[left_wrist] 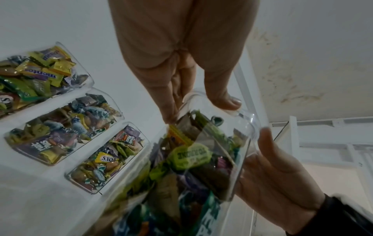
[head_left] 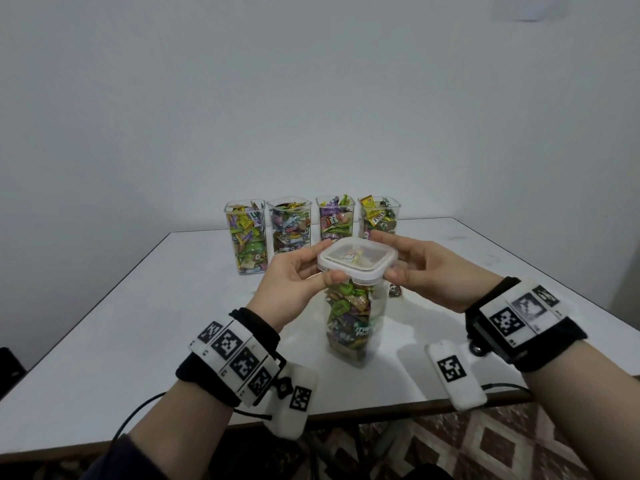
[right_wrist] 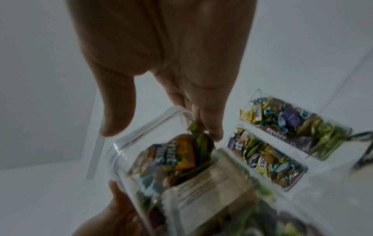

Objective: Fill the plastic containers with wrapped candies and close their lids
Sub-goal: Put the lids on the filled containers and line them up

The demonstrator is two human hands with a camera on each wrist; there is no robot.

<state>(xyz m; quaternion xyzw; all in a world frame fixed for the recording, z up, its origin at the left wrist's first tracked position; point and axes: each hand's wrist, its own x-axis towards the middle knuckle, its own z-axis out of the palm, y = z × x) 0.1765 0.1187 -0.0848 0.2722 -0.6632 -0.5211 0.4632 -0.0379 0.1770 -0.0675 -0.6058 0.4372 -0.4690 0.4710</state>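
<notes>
A tall clear container (head_left: 353,323) packed with wrapped candies stands mid-table, and a white-rimmed lid (head_left: 356,259) sits on its top. My left hand (head_left: 308,271) grips the lid's left side, thumb on the near edge and fingers behind. My right hand (head_left: 405,263) holds the right side the same way. In the left wrist view the left hand (left_wrist: 181,89) pinches the lid rim (left_wrist: 248,118) above the container (left_wrist: 201,159), with the right hand (left_wrist: 282,167) opposite. The blurred right wrist view has the right hand (right_wrist: 181,99) over the container (right_wrist: 181,175).
Several open candy-filled containers (head_left: 289,225) stand without lids in a row at the table's back. One loose candy (head_left: 394,290) lies just right of the held container. The white table (head_left: 138,341) ends close to me, with patterned carpet (head_left: 502,445) below.
</notes>
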